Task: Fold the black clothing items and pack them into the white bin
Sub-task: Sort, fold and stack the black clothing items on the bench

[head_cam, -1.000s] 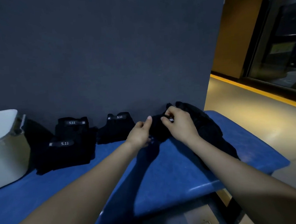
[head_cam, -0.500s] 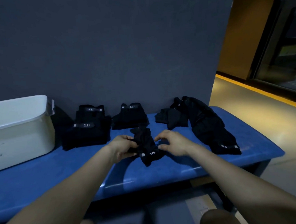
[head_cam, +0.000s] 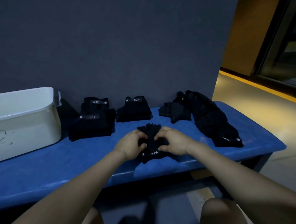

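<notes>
- Two hands work one black garment (head_cam: 152, 146) at the near middle of the blue counter (head_cam: 43, 170): the left hand (head_cam: 131, 145) grips its left edge, the right hand (head_cam: 174, 142) its right edge, fingers (head_cam: 158, 137) curled into the cloth from both sides, thumbs low near the waistband.
- Long axis of the garment runs away from the person: the "5.11" label end lies nearest the counter's front edge and reads upside down, and the far end fans out just beyond the knuckles. It sits directly between the two hands, neither one nearer.
- My reading is that a fold across this axis comes next, near end carried over far end or the reverse; both hands are placed for it.
- White bin (head_cam: 40, 118) stands at the left end of the counter, well apart from the garment, on the left hand's side. I cannot see its inside from here.
- Between bin and hands sits a folded stack (head_cam: 92, 125) with two labels showing, one behind the other, and beside it a second folded pile (head_cam: 134, 111), both against the wall.
- To the right, a loose heap (head_cam: 210, 118) of black cloth trails toward the front right corner, with a smaller crumpled piece (head_cam: 175, 112) just left of it; these look unfolded.
- Cloth is matte, soft and limp, bunching under the grip; a woven label band marks each waistband. The bin is smooth, hard plastic with rounded corners. The counter top has a slight sheen and a rounded front lip.
</notes>
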